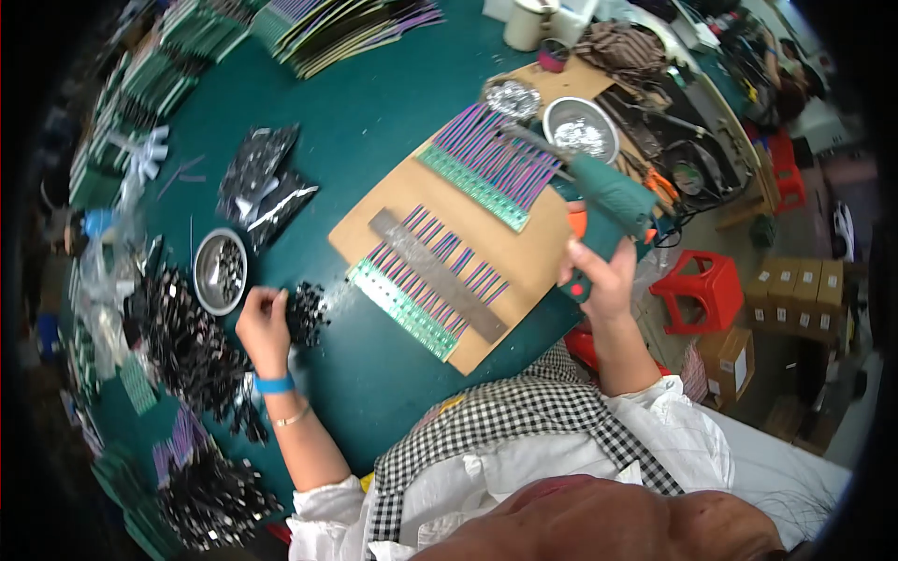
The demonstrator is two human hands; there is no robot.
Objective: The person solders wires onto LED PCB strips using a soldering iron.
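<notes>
My right hand (603, 276) is wrapped round the handle of a green heat gun (613, 192) with an orange part. Its grey nozzle points left over a green circuit board panel (477, 187) with purple and dark wires. Fingertips together, my left hand (265, 323) is held beside a pile of small black pieces (307, 313); what it pinches, if anything, is too small to make out. Between the hands, a second green board panel (402, 309) lies on a brown cardboard sheet (374, 229). A flat grey metal bar (440, 276) lies across its wires.
A metal bowl (221, 271) of small parts stands near my left hand, by heaped black leads (192, 351). Black plastic bags (262, 182) lie farther off. Beyond the heat gun sits a foil-lined bowl (580, 131). Stacked boards (337, 33) line the far edge; a red stool (700, 292) stands right.
</notes>
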